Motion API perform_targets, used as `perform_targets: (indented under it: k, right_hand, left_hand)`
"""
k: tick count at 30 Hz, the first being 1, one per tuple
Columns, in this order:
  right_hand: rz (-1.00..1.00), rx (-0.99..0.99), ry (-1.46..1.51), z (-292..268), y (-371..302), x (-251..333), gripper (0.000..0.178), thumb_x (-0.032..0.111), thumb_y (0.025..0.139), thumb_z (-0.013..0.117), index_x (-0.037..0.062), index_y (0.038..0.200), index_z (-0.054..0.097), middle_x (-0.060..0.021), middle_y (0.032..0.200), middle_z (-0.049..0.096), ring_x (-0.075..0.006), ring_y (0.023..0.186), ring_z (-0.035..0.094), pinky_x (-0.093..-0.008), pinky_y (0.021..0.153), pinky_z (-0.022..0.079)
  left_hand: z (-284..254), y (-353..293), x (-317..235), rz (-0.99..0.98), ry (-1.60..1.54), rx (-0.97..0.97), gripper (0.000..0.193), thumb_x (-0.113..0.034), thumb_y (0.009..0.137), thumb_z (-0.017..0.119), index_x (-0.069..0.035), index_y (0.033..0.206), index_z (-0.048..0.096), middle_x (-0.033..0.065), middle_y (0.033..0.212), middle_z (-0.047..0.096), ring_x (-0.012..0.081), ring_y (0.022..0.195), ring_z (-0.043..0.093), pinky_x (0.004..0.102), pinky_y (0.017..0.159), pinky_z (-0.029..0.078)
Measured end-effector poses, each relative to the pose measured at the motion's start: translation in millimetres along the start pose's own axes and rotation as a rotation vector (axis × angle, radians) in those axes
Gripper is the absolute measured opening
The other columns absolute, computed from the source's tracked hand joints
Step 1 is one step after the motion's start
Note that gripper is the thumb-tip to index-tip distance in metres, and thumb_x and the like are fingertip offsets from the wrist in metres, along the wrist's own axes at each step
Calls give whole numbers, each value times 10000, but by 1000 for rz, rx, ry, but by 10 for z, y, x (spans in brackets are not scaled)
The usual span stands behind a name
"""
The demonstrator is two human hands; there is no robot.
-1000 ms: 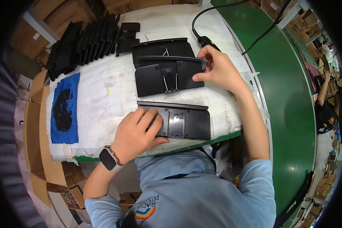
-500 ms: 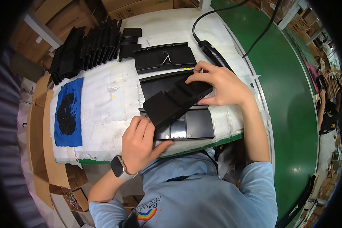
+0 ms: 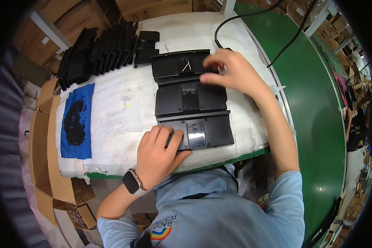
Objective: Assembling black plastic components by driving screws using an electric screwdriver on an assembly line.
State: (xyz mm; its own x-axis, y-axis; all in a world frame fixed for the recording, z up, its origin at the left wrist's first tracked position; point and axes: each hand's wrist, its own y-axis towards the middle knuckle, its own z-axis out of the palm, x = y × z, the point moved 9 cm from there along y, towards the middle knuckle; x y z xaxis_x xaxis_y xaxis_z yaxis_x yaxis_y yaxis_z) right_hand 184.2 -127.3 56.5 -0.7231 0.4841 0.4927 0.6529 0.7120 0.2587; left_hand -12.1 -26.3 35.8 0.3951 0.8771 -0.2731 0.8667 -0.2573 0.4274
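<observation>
Three black plastic panels lie in a column in front of me. My left hand (image 3: pixel 158 155) rests closed at the left end of the nearest panel (image 3: pixel 218 131), fingers on top and thumb along its front edge. The middle panel (image 3: pixel 213 98) lies flat with a recessed centre. My right hand (image 3: pixel 231 70) hovers at the right end of the far panel (image 3: pixel 165 67), thumb and fingers apart, with nothing seen between them. A few thin metal pins (image 3: pixel 187 66) lie on that far panel. The black corded hand tool is mostly hidden behind my right hand.
A row of upright black panels (image 3: pixel 111 49) stands at the far left, beside another black piece (image 3: pixel 147 48). A blue cloth (image 3: pixel 86 149) bears a pile of small black parts (image 3: pixel 74 124). A black cable (image 3: pixel 217 34) loops toward the green surface (image 3: pixel 314 136) on the right.
The tilted black panel that both hands held now lies flat as the middle one. My right hand has let go and moved up and away. My left hand stays at the nearest panel.
</observation>
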Motion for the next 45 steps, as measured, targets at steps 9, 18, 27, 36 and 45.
perform_targets:
  k: [9,18,27,36,45]
  right_hand:
    - [107,192,-128,302,620,-349,524,233,668,790,4,1110,627,-179,1107,626,-314,950,636,-377,831,507]
    - [-309,-207,-589,173,221,-19,425,87,656,726,108,1067,622,-71,987,564,-254,932,586,-377,738,517]
    - [-108,-34,-101,180,312,-234,440,334,755,729,100,1117,642,-118,1203,538,-280,1126,525,-382,942,451]
    - [-71,26,-79,415,476,-251,512,387,818,655,84,1223,580,-98,1192,587,-300,1120,548,-400,1029,359]
    - [-286,-114,-37,451,1005,661,559,312,730,714,120,1230,555,-130,1154,576,-312,1013,596,-381,862,490]
  left_hand:
    - [15,119,-41,30,39,76,491,-243,612,798,-20,1007,609,98,884,541,264,807,537,349,653,450]
    - [69,126,0,52,0,88,462,-248,668,764,-35,1036,584,92,891,502,252,874,511,345,687,437]
    - [66,73,0,44,0,48,486,-242,644,785,-28,1035,591,104,906,547,276,835,534,369,687,459]
    - [31,49,14,50,-71,14,396,-221,703,745,-30,1019,602,121,920,569,291,842,556,386,704,470]
    - [-741,46,1858,-442,248,-456,335,-117,853,583,64,1127,516,243,1048,597,395,1000,560,414,887,445]
